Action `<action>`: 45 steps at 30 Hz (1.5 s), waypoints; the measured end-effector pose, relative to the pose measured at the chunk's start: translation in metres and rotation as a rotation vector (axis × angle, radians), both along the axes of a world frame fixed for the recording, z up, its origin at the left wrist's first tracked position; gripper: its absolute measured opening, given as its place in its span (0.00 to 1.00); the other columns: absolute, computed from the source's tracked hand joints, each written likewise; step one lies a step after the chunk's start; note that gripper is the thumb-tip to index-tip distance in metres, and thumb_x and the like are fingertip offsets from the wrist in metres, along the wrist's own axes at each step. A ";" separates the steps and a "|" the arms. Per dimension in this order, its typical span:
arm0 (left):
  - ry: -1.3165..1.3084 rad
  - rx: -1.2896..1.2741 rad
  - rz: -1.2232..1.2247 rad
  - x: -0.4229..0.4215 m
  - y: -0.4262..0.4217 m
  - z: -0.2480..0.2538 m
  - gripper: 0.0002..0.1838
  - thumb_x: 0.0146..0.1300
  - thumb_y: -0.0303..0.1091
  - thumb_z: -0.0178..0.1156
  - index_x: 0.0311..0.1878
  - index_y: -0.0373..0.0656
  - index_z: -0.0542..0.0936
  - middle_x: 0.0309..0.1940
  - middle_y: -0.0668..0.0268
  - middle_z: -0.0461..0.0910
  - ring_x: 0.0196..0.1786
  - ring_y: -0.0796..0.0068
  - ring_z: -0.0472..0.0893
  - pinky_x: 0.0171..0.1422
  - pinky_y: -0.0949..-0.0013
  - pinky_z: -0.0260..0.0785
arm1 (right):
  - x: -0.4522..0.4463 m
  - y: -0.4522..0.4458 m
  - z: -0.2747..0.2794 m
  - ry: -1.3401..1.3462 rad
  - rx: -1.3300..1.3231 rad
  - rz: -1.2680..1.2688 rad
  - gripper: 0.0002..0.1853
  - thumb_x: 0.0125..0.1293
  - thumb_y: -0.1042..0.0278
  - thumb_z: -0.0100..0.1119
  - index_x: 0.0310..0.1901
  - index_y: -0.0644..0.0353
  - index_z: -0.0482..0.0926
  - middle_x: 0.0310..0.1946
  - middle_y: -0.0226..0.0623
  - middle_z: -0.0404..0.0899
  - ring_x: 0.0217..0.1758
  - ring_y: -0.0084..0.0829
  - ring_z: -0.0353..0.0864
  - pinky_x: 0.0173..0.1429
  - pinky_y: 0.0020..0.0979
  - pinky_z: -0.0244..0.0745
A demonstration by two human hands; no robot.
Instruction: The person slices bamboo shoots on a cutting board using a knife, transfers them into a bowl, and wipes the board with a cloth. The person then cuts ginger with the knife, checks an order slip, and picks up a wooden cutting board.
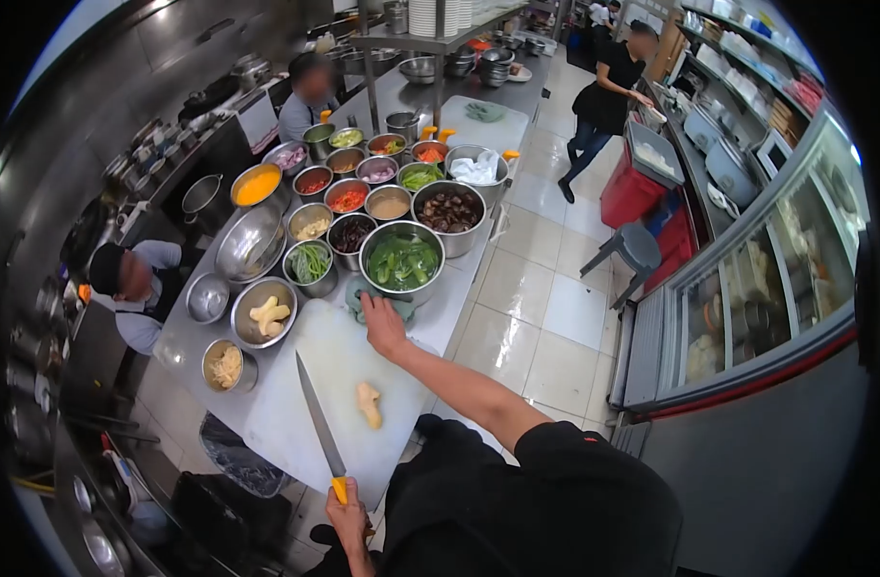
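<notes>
A cook's left hand (348, 519) wraps firmly round the yellow handle of a long knife (322, 420) in a busy kitchen, the blade stretching over a white board (276, 423) on the steel counter (182, 342). The right hand (384, 327) reaches to the board's far edge and settles over a cloth (354, 291); from where I stand, I cannot tell whether the fingers pinch it or merely press. One knob of ginger (369, 405) lies on the board to the right of the blade, apart from it and under neither hand. More pale pieces sit in a bowl (243, 324) to the left, near a tin of shreds (228, 366), while a pot of greens (401, 263) stands just beyond the cloth. The step in hand looks like a wipe or a tidy between cuts, with the blade idle. To cut the ginger, the right hand would need to leave the cloth and steady the knob, fingertips tucked back, and the knife would have to come across to it.
</notes>
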State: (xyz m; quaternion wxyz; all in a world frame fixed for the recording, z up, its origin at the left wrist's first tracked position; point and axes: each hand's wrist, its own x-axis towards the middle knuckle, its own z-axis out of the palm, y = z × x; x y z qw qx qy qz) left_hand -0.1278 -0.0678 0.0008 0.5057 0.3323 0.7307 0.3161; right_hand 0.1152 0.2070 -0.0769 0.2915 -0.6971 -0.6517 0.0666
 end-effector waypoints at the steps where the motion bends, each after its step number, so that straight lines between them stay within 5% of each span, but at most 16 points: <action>1: -0.024 0.006 0.006 0.001 -0.001 0.005 0.15 0.71 0.41 0.61 0.35 0.39 0.75 0.14 0.72 0.68 0.13 0.82 0.68 0.17 0.74 0.59 | 0.004 0.006 -0.002 -0.013 0.031 0.018 0.23 0.53 0.82 0.57 0.54 0.61 0.73 0.44 0.44 0.74 0.50 0.47 0.75 0.54 0.49 0.76; 6: -0.168 0.246 0.002 -0.011 -0.005 -0.020 0.14 0.71 0.39 0.62 0.36 0.39 0.74 0.14 0.70 0.69 0.13 0.80 0.68 0.16 0.73 0.59 | 0.011 -0.014 0.035 0.106 0.022 0.187 0.22 0.55 0.73 0.62 0.54 0.55 0.75 0.52 0.49 0.75 0.54 0.48 0.74 0.52 0.45 0.74; 10: -0.207 0.106 -0.027 -0.020 0.002 -0.027 0.13 0.70 0.39 0.62 0.37 0.40 0.75 0.16 0.69 0.70 0.13 0.79 0.68 0.16 0.73 0.59 | 0.004 -0.055 0.051 -0.174 0.087 0.077 0.33 0.60 0.54 0.66 0.67 0.50 0.70 0.67 0.53 0.66 0.66 0.52 0.66 0.63 0.50 0.67; 13: -0.287 -0.009 0.047 -0.011 0.010 -0.005 0.15 0.70 0.43 0.61 0.35 0.41 0.73 0.16 0.69 0.69 0.12 0.79 0.67 0.15 0.73 0.59 | -0.001 -0.049 0.004 -0.018 -0.186 0.142 0.39 0.62 0.42 0.62 0.71 0.50 0.64 0.70 0.51 0.62 0.69 0.56 0.61 0.67 0.56 0.60; 16: -0.305 -0.032 0.081 0.001 0.028 0.020 0.20 0.72 0.50 0.58 0.34 0.42 0.72 0.15 0.68 0.68 0.12 0.78 0.67 0.15 0.72 0.59 | 0.008 -0.061 0.001 -0.085 0.120 0.255 0.37 0.64 0.40 0.57 0.69 0.55 0.65 0.69 0.51 0.64 0.68 0.54 0.62 0.68 0.54 0.60; 25: -0.372 0.008 0.010 0.025 0.081 0.033 0.28 0.73 0.61 0.52 0.32 0.42 0.71 0.12 0.67 0.66 0.10 0.75 0.66 0.14 0.71 0.60 | 0.011 -0.035 -0.026 0.214 0.118 0.307 0.28 0.60 0.59 0.63 0.59 0.65 0.71 0.58 0.49 0.74 0.63 0.50 0.70 0.61 0.42 0.69; 28: -0.486 -0.049 -0.052 0.030 0.092 0.041 0.31 0.73 0.63 0.48 0.31 0.42 0.71 0.12 0.67 0.65 0.10 0.74 0.65 0.14 0.69 0.60 | 0.014 -0.024 0.003 0.812 -0.192 0.055 0.22 0.68 0.58 0.58 0.58 0.63 0.73 0.53 0.43 0.80 0.56 0.44 0.78 0.60 0.40 0.74; 31: -0.705 -0.169 -0.111 0.031 0.097 0.035 0.34 0.72 0.68 0.43 0.30 0.43 0.72 0.11 0.68 0.63 0.08 0.75 0.61 0.13 0.68 0.58 | 0.008 -0.024 0.028 1.899 -0.177 0.146 0.20 0.75 0.54 0.52 0.58 0.60 0.75 0.52 0.33 0.82 0.51 0.32 0.82 0.59 0.37 0.78; 34: -0.898 -0.295 -0.210 0.033 0.106 0.028 0.34 0.72 0.68 0.43 0.30 0.44 0.73 0.11 0.68 0.62 0.08 0.75 0.60 0.13 0.68 0.58 | -0.015 -0.033 0.064 2.309 -0.459 0.213 0.20 0.79 0.50 0.45 0.61 0.54 0.74 0.54 0.30 0.81 0.53 0.27 0.82 0.62 0.33 0.76; 39: -0.708 -0.297 -0.111 0.019 0.089 0.031 0.33 0.73 0.67 0.44 0.31 0.44 0.73 0.12 0.69 0.63 0.09 0.75 0.62 0.14 0.69 0.57 | -0.043 -0.017 0.086 1.897 -0.215 0.040 0.22 0.72 0.61 0.60 0.63 0.57 0.68 0.53 0.37 0.81 0.53 0.30 0.81 0.61 0.38 0.76; 42: -0.378 -0.174 0.015 -0.011 0.045 0.034 0.30 0.74 0.63 0.47 0.32 0.42 0.74 0.13 0.67 0.67 0.10 0.76 0.64 0.14 0.69 0.56 | -0.033 0.019 0.059 1.191 0.255 0.044 0.25 0.71 0.60 0.60 0.64 0.59 0.66 0.53 0.43 0.81 0.54 0.39 0.82 0.59 0.40 0.76; 43: -0.168 -0.102 0.015 -0.026 0.034 0.021 0.29 0.73 0.60 0.50 0.33 0.40 0.75 0.14 0.64 0.70 0.11 0.71 0.68 0.16 0.65 0.59 | -0.025 0.016 0.078 1.143 0.138 0.038 0.30 0.68 0.60 0.62 0.67 0.60 0.63 0.60 0.51 0.76 0.63 0.48 0.76 0.66 0.43 0.71; 45: 0.236 0.049 0.014 -0.043 0.026 -0.003 0.26 0.72 0.55 0.55 0.34 0.37 0.76 0.17 0.58 0.75 0.15 0.61 0.74 0.20 0.58 0.64 | -0.029 0.012 0.083 0.656 0.151 -0.030 0.33 0.66 0.60 0.64 0.68 0.61 0.61 0.65 0.54 0.70 0.68 0.50 0.71 0.70 0.45 0.66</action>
